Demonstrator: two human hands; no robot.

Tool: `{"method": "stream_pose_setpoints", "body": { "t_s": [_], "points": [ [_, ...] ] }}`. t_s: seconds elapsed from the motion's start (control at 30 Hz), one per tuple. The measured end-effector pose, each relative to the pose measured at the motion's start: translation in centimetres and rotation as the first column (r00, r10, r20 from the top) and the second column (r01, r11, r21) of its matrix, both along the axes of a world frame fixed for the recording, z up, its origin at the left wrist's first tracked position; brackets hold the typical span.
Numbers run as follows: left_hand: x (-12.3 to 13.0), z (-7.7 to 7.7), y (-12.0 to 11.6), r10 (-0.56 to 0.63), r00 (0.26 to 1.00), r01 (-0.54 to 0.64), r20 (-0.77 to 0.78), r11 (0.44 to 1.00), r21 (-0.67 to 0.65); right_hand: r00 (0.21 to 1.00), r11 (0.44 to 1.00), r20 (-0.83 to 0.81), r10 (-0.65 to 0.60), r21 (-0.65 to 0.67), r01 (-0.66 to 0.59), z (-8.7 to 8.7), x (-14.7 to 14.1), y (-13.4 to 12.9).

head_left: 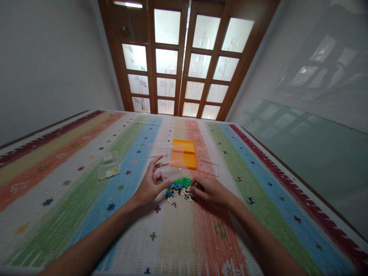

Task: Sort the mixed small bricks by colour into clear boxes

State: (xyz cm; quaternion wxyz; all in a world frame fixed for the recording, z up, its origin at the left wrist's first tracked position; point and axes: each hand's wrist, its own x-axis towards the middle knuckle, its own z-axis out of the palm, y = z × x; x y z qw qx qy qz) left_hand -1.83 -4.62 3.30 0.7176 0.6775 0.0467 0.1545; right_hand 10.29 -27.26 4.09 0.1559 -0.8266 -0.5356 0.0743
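A small clear plastic box (174,171) stands just behind a heap of tiny building bricks (181,185), mostly green and blue with cream and brown ones at the front. My left hand (148,187) is around the box's left end, thumb in front and the other fingers at its side and back, index finger raised. At the heap's right edge, the fingers of my right hand (209,190) are curled into a pinch. What is between these fingertips, if anything, is hidden.
An orange two-part tray (188,160) lies behind the box, partly under a clear lid (155,150). Another clear lid (209,167) is to the right. At the left, an open clear case (109,171) holds some yellow pieces. A striped cloth (129,237) covers the table.
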Motion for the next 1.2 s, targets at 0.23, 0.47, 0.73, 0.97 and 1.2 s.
{"method": "stream_pose_setpoints", "body": {
  "t_s": [0.23, 0.47, 0.73, 0.97, 1.2],
  "points": [
    [-0.1, 0.1, 0.1, -0.009, 1.000, 0.009, -0.001, 1.000, 0.005, 0.999, 0.999, -0.010, 0.042, -0.021, -0.043, -1.3, 0.2, 0.0],
    [0.0, -0.1, 0.2, -0.020, 1.000, 0.020, 0.009, 1.000, 0.013, 0.998, 0.998, 0.032, 0.059, -0.039, -0.057, -1.7, 0.5, 0.0],
    [0.1, -0.2, 0.2, -0.006, 1.000, 0.006, 0.012, 1.000, 0.025, 0.998, 0.999, 0.050, 0.035, 0.037, -0.037, -1.5, 0.1, 0.1],
    [0.1, -0.4, 0.1, -0.023, 1.000, 0.023, 0.009, 1.000, 0.005, 0.995, 0.955, -0.102, -0.007, 0.296, 0.037, 1.7, 0.4, 0.4],
    [0.0, -0.5, -0.1, -0.039, 0.999, 0.039, 0.009, 0.998, -0.038, 0.998, 0.947, 0.050, -0.031, 0.321, 0.014, 3.1, 0.7, 3.4]
  ]
}}
